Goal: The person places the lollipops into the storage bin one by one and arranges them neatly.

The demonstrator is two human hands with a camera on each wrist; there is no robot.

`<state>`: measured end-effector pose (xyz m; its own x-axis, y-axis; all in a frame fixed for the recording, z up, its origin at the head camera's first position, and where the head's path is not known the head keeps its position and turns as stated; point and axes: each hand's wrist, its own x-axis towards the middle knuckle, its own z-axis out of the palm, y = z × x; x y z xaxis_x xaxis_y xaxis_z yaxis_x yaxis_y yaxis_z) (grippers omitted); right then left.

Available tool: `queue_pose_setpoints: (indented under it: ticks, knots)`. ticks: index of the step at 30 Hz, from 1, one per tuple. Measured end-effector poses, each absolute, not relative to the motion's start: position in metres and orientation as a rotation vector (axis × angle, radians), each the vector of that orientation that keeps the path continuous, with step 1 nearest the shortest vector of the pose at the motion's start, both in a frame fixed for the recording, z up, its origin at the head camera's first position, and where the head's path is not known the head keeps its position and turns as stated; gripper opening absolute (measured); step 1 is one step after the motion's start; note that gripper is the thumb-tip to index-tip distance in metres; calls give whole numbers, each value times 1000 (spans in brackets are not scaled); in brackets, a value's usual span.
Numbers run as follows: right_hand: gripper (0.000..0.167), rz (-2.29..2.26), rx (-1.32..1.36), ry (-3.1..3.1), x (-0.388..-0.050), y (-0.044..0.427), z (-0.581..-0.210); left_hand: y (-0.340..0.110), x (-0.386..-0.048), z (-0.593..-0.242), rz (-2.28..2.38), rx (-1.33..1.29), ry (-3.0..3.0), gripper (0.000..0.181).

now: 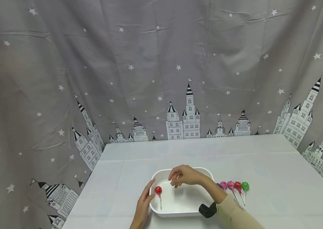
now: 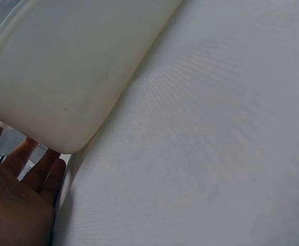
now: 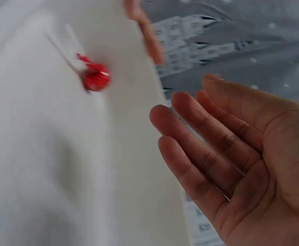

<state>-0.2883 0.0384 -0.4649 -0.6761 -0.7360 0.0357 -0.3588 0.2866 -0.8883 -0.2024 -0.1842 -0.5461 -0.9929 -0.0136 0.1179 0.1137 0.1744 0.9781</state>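
Lollipop (image 1: 158, 190) inside tray (image 1: 178, 214) edge, room rightward; R fingers (image 3: 218, 134) relaxed, L fingers (image 2: 43, 168) prob. straight.

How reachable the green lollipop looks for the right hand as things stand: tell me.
Likely yes: the right hand, above the tray, looks empty, and the green lollipop lies uncovered on the table. The hand would just need to move right, past the tray's rim.

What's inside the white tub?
One red lollipop lies in the tub, near its left wall. In the head view, the right hand and arm hide some of its middle and right; I can't tell what's underneath.
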Motion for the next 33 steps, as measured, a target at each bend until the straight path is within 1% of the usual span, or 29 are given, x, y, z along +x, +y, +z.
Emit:
queue_pose_setpoints:
  ticks: [3, 8, 15, 20, 24, 29, 33]
  knots:
    - [22, -1454, -964, 2174, -284, 63, -453, -184, -201, -545, -1958, -99, -2321, 47]
    - [22, -1590, -919, 2240, -279, 109, -437, -184, -200, -543, -1948, -100, -2323, 47]
    - [26, -1710, -779, 2412, -268, 172, -431, -185, -201, -544, -1969, -109, -2313, 48]
    - [31, -1755, -591, 2541, -258, 211, -438, -185, -201, -544, -2011, -152, -2277, 48]
    - [34, -1756, -461, 2605, -250, 236, -450, -185, -200, -543, -2022, -159, -2277, 49]
    - [40, -1741, -312, 2605, -244, 260, -468, -180, -192, -522, -2016, -111, -2308, 48]
    - [46, -1751, -267, 2552, -243, 275, -481, -177, -188, -511, -2000, -106, -2310, 48]
